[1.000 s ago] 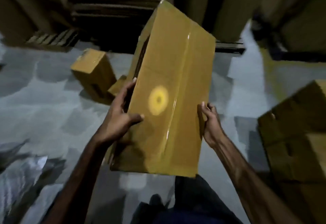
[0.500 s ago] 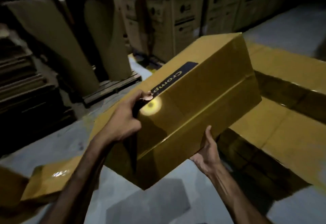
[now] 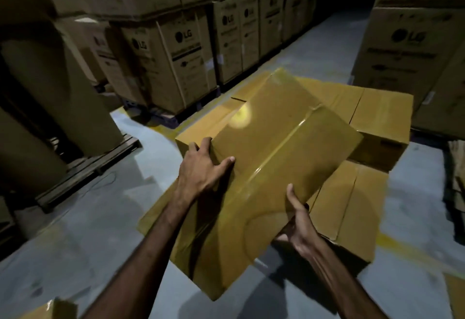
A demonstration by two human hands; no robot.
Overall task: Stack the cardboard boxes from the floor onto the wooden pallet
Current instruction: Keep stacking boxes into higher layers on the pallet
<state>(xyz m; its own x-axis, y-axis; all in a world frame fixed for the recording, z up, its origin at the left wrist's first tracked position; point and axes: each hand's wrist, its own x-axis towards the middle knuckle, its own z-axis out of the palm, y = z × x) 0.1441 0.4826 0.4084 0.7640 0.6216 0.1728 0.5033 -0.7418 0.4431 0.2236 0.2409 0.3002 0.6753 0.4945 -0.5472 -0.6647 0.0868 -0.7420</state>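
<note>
Head view: a taped cardboard box [image 3: 266,157] is held tilted above stacked boxes [image 3: 352,208], left hand [image 3: 201,167] fingers clamped over its top edge, right hand [image 3: 298,220] fingers clamped beneath, probably for steady lowering. The pallet cannot be made out.

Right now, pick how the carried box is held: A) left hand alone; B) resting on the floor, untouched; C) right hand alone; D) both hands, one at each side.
D: the left hand clasps the carried box at its left edge while the right hand supports its lower right edge.
</note>
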